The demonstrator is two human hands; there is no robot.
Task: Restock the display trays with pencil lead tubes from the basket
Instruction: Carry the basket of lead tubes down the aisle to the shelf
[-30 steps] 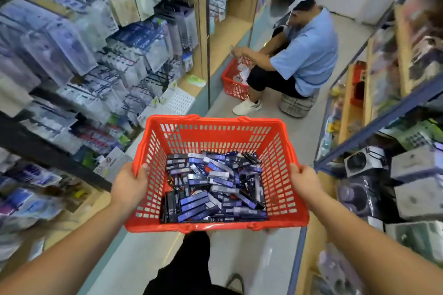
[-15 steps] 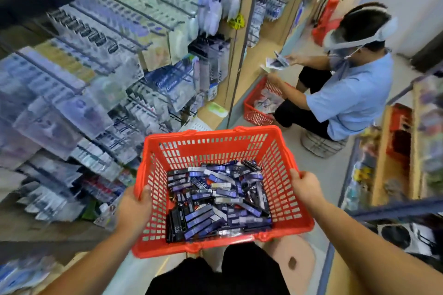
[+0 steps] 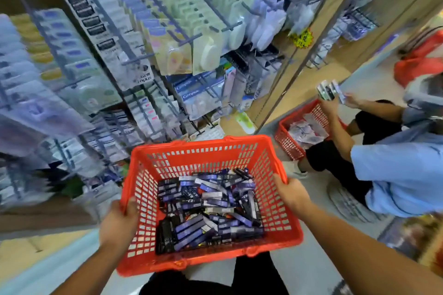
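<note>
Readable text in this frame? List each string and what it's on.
"Campus": printed twice on the blue packs hanging mid-rack.
"Campus": upside down on a white pack to their left.
Yellow tag: dark print, too blurred to read.
Lead tubes in the basket: white lettering, too small and blurred to read reliably.
All other print is motion-blurred, unreadable.

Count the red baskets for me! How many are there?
2. One basket, full of lead tubes, is gripped by the left hand and right hand. The second basket sits on the floor by the seated person. A blurred red shape at far right is unclear.
</note>
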